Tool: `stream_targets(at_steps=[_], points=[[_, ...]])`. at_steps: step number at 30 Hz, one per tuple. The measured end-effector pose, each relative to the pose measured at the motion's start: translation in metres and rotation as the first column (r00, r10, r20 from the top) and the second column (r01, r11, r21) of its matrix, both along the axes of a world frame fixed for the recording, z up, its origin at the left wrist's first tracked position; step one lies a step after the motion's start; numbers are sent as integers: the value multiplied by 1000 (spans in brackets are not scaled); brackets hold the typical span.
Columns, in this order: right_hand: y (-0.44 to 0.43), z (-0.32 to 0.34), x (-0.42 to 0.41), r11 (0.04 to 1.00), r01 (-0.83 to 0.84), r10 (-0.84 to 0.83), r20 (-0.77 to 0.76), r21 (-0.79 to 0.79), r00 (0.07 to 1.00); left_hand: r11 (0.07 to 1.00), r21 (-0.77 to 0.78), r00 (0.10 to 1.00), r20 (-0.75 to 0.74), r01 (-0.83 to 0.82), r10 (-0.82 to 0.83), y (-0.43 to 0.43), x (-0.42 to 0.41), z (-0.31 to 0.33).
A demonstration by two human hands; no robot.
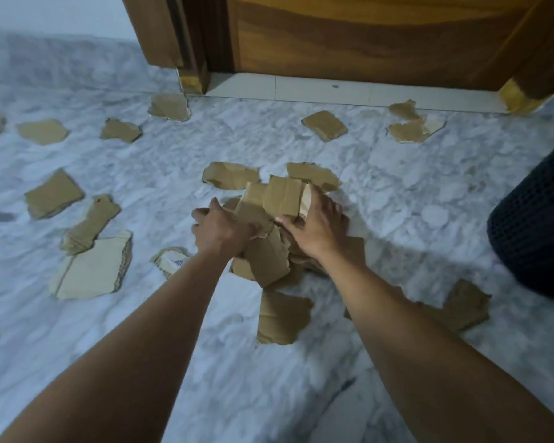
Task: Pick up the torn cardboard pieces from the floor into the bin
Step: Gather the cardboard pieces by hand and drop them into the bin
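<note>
A bundle of torn brown cardboard pieces [274,203] is gathered at the centre of the marbled floor. My left hand [219,230] grips its left side, and my right hand [319,227] presses on its right side, fingers wrapped over the top pieces. More of the pile [267,260] hangs below, between my wrists. Loose pieces lie around: one close by me [280,318], one under my right forearm [464,306], a pale large one at left [93,270], others farther off [325,125]. The dark mesh bin [536,231] stands at the right edge.
A wooden door [365,39] and its frame [160,30] close off the far side, with a pale threshold tile [317,89] below. Several cardboard scraps [42,132] dot the left and far floor. The grey marbled floor [205,378] runs toward me.
</note>
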State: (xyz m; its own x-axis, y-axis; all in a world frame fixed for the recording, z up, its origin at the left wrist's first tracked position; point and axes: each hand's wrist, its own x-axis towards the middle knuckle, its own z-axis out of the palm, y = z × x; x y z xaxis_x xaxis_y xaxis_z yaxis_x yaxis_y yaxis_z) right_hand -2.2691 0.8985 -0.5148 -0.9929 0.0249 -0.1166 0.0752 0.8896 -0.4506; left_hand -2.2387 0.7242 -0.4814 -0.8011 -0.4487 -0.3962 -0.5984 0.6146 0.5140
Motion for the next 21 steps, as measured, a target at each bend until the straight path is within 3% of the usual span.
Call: stream_targets(at_steps=[2, 4, 6, 9, 14, 21], points=[[-9, 4, -1, 994, 76, -71, 59, -78, 996, 980, 184, 997, 26, -71, 67, 0, -3, 4], [-19, 9, -1, 954, 184, -150, 155, -236, 976, 916, 395, 996, -32, -65, 84, 5, 2, 9], [-25, 10, 2, 913, 235, -184, 176, -334, 967, 863, 503, 989, -95, -50, 112, 13, 8, 5], [-28, 4, 14, 840, 288, -250, 144, -459, 958, 701, 711, 954, -174, -51, 245, 24, 23, 1], [-21, 0, 27, 688, 325, -363, 81, -649, 928, 674, 739, 927, -257, 6, 274, 35, 24, 0], [22, 85, 17, 656, 290, -480, -88, -697, 873, 678, 700, 855, -475, 224, 208, 82, 2, 76]])
